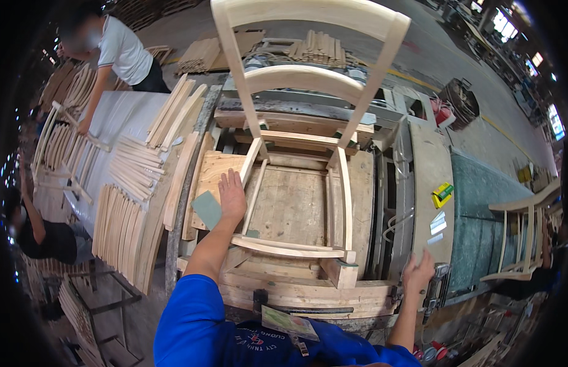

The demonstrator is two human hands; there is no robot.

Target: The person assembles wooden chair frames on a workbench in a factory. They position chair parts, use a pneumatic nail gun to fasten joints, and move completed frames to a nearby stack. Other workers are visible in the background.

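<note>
Head view: your left hand (232, 192) lies palm down with fingers extended and apart, over a plywood board (213, 166); contact cannot be told. The wooden chair frame (299, 138) stands just right of this hand, its backrest rising beyond. A grey-green sheet (206, 210) lies just left of your left wrist. Your right hand (418, 272), fingers loosely bent and apart, grips nothing visible; a dark tool (438, 287) is just right of it, pale strips (437, 224) beyond.
</note>
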